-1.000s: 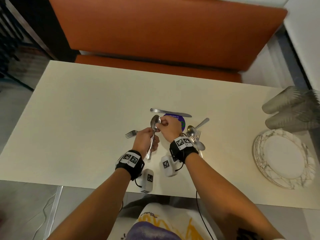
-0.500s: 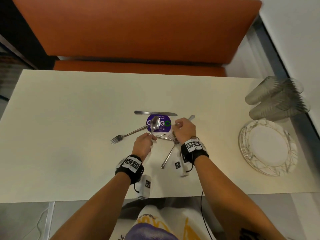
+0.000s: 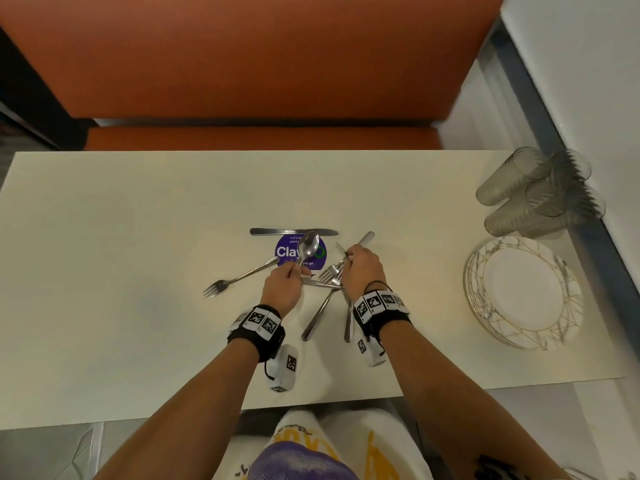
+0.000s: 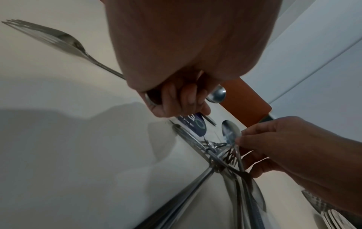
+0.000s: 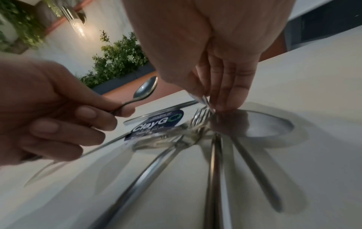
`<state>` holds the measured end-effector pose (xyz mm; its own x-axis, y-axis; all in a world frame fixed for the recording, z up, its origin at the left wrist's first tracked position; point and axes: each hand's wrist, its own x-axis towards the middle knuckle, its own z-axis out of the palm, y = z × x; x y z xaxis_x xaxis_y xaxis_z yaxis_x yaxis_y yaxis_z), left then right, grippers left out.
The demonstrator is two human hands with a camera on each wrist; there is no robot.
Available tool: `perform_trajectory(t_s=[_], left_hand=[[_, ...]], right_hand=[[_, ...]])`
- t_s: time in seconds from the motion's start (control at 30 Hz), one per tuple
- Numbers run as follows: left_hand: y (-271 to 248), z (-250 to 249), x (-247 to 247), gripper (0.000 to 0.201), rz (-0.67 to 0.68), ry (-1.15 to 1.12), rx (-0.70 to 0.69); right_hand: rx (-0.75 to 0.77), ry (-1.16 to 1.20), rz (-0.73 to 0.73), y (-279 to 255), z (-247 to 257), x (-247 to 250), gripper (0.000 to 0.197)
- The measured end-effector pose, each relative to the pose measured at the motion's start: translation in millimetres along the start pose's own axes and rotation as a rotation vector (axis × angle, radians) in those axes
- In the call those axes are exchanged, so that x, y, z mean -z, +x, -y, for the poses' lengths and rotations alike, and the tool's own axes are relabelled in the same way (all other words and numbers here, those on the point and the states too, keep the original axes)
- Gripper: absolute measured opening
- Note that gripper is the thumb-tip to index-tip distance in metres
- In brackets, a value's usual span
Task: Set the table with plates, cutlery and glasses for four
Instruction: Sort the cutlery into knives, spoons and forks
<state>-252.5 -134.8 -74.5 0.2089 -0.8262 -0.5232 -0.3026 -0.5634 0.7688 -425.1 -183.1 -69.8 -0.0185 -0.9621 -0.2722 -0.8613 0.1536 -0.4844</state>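
Left hand (image 3: pixel 282 289) grips spoon (image 3: pixel 308 244) upright; right hand (image 3: pixel 363 271) pinches cutlery pile (image 3: pixel 329 282) mid-table. Plates (image 3: pixel 523 292), glasses (image 3: pixel 536 192) at right edge; left half of table (image 3: pixel 104 237) bare.

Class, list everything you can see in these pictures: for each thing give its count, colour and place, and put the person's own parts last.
Table: one, cream, before an orange bench.
Plates: a stack, white with gold lines, table's right.
Glasses: a cluster, clear, beyond the plates.
Knife: one, silver, centre.
Sticker: one, purple, below the knife.
Lone fork: one, silver, left of centre.
Cutlery pile: silver, count unclear, centre.
Spoon: one, silver, held raised.
Hands: left hand grips the spoon; right hand pinches cutlery in the pile.
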Motion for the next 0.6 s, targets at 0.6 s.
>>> perform_trajectory(t_s=[0.6], left_hand=[[9.8, -39.7, -0.7, 0.031, 0.08, -0.295, -0.012]], right_hand=[[-0.149, 0.789, -0.237, 12.2, 40.6, 52.3, 0.01]])
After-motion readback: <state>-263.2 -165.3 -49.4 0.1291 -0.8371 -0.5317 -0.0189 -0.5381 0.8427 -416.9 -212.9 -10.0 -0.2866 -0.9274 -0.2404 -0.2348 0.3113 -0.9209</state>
